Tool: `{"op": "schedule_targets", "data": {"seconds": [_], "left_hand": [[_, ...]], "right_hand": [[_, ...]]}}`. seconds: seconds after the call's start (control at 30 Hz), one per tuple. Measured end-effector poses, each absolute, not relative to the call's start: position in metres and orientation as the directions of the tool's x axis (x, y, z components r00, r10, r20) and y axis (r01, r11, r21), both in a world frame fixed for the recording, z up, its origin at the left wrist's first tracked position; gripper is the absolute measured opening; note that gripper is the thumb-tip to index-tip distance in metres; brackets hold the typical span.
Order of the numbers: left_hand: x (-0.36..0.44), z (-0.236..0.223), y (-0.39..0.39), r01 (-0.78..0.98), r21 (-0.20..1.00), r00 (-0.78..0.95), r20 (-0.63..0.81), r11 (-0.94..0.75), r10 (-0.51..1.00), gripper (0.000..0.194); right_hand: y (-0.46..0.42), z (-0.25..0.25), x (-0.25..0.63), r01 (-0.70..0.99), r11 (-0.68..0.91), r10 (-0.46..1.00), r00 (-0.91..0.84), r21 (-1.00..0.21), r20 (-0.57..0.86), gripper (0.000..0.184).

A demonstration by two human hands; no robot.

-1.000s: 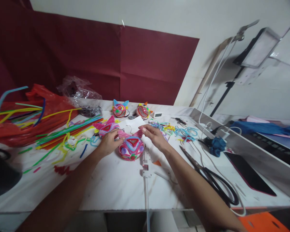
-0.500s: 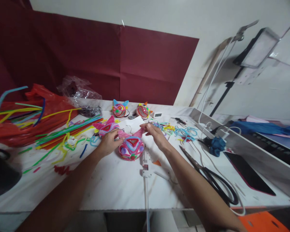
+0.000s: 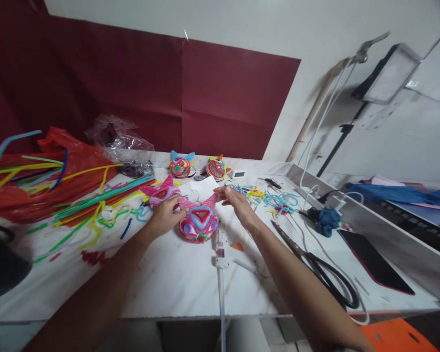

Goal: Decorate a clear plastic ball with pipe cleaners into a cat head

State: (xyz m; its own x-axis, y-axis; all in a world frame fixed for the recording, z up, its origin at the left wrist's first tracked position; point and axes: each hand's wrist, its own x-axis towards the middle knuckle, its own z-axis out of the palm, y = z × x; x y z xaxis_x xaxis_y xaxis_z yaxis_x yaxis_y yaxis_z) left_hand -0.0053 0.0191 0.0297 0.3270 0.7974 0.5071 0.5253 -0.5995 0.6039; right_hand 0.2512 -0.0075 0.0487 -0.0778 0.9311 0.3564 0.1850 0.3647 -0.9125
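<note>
A pink animal-face ornament (image 3: 199, 226) made of pipe cleaners, with two pointed ears, stands on the white table between my hands. My left hand (image 3: 166, 215) pinches its left ear between thumb and fingers. My right hand (image 3: 234, 201) has its fingertips closed on the tip of the right ear. Behind my left hand lies a second pink ornament (image 3: 164, 190), partly hidden by that hand. A white glue gun (image 3: 222, 244) rests just right of the held ornament, its clear glue stick pointing toward me.
Several pipe cleaners (image 3: 106, 195) lie at left by a red plastic bag (image 3: 69, 146). Two finished-looking ornaments, one blue-eared (image 3: 181, 166) and one orange-eared (image 3: 217, 169), sit at the back. Large black scissors (image 3: 315, 261), a phone-like black slab (image 3: 376, 261) and cables are at right.
Both hands keep nearly the same hold on the pink ornament's ears. The whole view has shifted very slightly; nothing else visibly moved.
</note>
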Motion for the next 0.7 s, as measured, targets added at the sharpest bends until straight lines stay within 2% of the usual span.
{"op": "schedule_targets", "data": {"seconds": [0.4,0.47,0.57,0.63,0.7], "left_hand": [[-0.007,0.028,0.021,0.537,0.612,0.318,0.491,-0.581,0.811,0.012],[-0.007,0.028,0.021,0.528,0.619,0.321,0.489,-0.582,0.811,0.013],[-0.006,0.029,0.021,0.527,0.623,0.316,0.488,-0.578,0.814,0.014],[-0.005,0.030,0.020,0.526,0.624,0.315,0.487,-0.577,0.814,0.014],[-0.005,0.031,0.019,0.528,0.625,0.316,0.485,-0.576,0.816,0.013]], "right_hand": [[-0.033,0.050,0.263,0.361,0.396,0.908,-0.019,-0.844,0.418,0.074],[-0.043,0.050,0.267,0.402,0.404,0.902,-0.028,-0.821,0.430,0.067],[-0.059,0.047,0.274,0.507,0.405,0.895,-0.051,-0.761,0.443,0.045],[-0.070,0.043,0.279,0.604,0.383,0.902,-0.083,-0.699,0.423,0.030],[-0.083,0.039,0.282,0.705,0.366,0.915,-0.155,-0.607,0.372,0.026]]}}
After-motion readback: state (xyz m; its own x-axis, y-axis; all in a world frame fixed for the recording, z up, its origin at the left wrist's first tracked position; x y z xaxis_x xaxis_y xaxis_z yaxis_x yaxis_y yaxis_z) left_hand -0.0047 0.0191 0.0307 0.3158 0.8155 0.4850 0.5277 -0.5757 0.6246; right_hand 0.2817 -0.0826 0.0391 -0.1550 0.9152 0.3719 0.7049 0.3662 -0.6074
